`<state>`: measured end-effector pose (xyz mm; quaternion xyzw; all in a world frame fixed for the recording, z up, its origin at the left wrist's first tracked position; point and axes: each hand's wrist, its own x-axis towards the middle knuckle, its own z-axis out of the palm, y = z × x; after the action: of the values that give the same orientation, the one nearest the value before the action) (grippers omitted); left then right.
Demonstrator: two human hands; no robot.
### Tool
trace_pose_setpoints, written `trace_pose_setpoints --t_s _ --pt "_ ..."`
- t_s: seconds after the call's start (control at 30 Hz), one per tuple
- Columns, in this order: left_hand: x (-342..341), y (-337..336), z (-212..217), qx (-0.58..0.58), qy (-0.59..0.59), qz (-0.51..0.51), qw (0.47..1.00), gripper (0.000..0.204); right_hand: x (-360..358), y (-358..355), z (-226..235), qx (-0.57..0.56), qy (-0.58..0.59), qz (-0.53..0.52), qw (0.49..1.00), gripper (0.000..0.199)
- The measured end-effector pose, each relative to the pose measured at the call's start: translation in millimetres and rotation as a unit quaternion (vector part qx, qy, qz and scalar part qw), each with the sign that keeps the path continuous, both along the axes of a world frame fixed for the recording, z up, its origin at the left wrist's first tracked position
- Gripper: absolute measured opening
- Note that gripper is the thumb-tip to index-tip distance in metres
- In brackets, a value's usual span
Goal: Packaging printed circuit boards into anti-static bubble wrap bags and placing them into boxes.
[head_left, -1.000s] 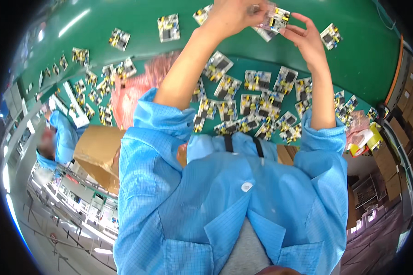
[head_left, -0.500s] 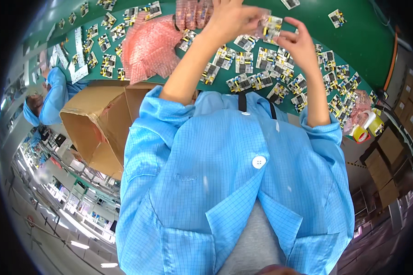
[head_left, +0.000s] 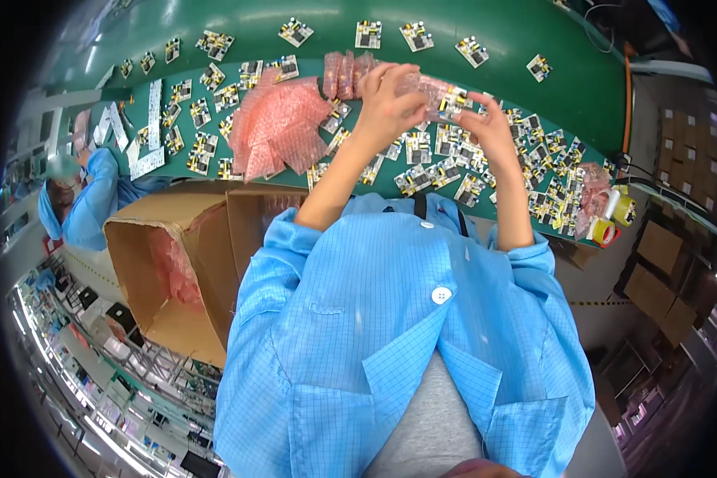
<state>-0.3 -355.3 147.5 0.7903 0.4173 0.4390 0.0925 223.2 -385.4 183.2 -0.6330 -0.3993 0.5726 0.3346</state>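
Above the green table, my left hand [head_left: 389,110] is closed on a pink bubble-wrap bag [head_left: 432,88]. My right hand [head_left: 492,134] pinches the right end of a small circuit board [head_left: 452,101] with yellow and dark parts between thumb and fingers. The board lies against the bag's right end, and part of it seems to be inside; the left fingers hide the rest of the bag. Many loose circuit boards [head_left: 418,149] lie below and right of my hands. Left of my left hand are a heap of pink bubble-wrap bags [head_left: 275,131] and several wrapped bundles [head_left: 346,73].
An open cardboard box [head_left: 147,211] with pink wrap inside stands at the table's near left. Yellow tape rolls [head_left: 605,231] sit at the right corner. More boards [head_left: 368,34] line the table's far side. Another person in a blue sleeve [head_left: 99,195] is at far left.
The view has tilted, showing more of the table's far side. My hands appear lower in the picture, still together at the board, and more of the pink bag shows between them.
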Motion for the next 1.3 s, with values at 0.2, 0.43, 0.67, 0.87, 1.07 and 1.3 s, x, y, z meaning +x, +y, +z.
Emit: trace_pose_setpoints --t_s 0.2,0.43,0.67,0.87,1.07,1.3 --pt "-18.4 -9.1 0.5 0.000 -0.038 -0.020 0.999 0.021 -15.2 -20.6 6.5 0.010 0.008 0.086 0.996 0.063" --pt "-24.9 -19.0 3.3 -0.028 -0.053 -0.024 0.998 0.020 -48.4 -30.3 -2.4 0.015 0.063 -0.010 0.998 0.068" --pt "-27.3 -23.8 11.2 -0.124 -0.119 -0.071 0.982 0.018 -56.1 -27.9 -0.7 0.051 0.074 0.041 0.995 0.067" --pt "-31.8 -28.7 11.6 -0.267 -0.404 -0.089 0.870 0.048 -60.6 -22.6 7.6 0.028 0.111 0.100 0.988 0.069" --pt "-65.4 -31.0 22.9 -0.234 -0.072 -0.140 0.960 0.087 -69.8 -0.6 2.3 -0.020 0.095 0.116 0.989 0.068" --pt "-101.9 20.3 -5.8 -0.307 0.062 0.059 0.948 0.055 -120.3 53.9 -28.3 -0.003 0.116 0.083 0.990 0.050"
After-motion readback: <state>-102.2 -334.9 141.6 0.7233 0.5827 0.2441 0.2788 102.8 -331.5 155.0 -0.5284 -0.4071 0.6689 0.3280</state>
